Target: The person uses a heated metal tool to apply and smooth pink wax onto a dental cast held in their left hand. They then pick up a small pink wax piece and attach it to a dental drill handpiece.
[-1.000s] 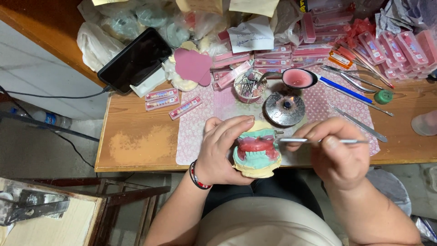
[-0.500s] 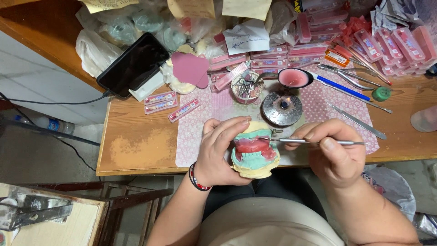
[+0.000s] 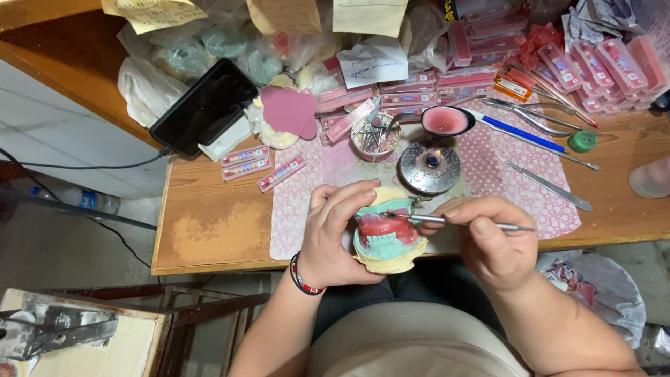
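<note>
My left hand grips a dental cast, teal and cream plaster with a red wax rim on top, held just above the table's front edge. My right hand holds a thin metal wax tool like a pen, its tip resting on the red wax. A beaded bracelet sits on my left wrist. Just behind the cast a small round metal burner shows a small flame.
A pink dotted mat covers the wooden table. On it: a black bowl of pink wax, a cup of small tools, metal instruments, a blue pen. A phone leans at back left; pink tooth strips lie nearby.
Both hands and the cast stay together; the tool tip has shifted slightly along the red wax. Otherwise the scene is the same.
</note>
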